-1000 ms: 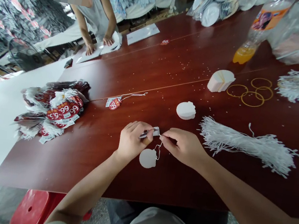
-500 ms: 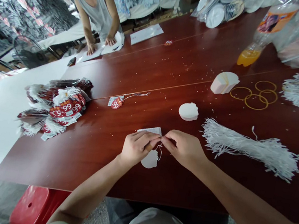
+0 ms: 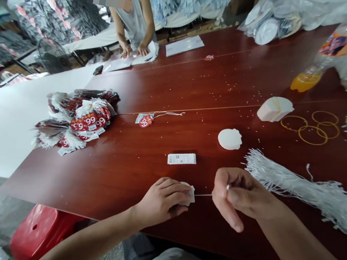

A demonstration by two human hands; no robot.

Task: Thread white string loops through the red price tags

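Note:
My left hand (image 3: 164,202) is closed on a white paper hang tag (image 3: 186,193) close above the table, its fingers covering most of it. A thin white string (image 3: 203,195) runs taut from the tag to my right hand (image 3: 239,195), which pinches it; the string's end pokes out between thumb and curled finger. Just beyond my hands lies a small stack of printed white labels (image 3: 182,159). A short pile of round white tags (image 3: 230,139) lies further off, and a bundle of white strings (image 3: 304,189) is to the right of my right hand.
Finished red tags with strings (image 3: 90,122) are heaped at left, with one red tag (image 3: 146,120) apart. A taller tag stack (image 3: 274,109), yellow rubber bands (image 3: 313,134) and an orange drink bottle (image 3: 306,79) stand right. Across the table a person (image 3: 139,21) handles white sheets. A red stool (image 3: 38,231) is below.
My hands have moved apart: the right went rightward drawing the string straight, the left came down onto the tag. The label stack is now uncovered. The camera view has shifted slightly.

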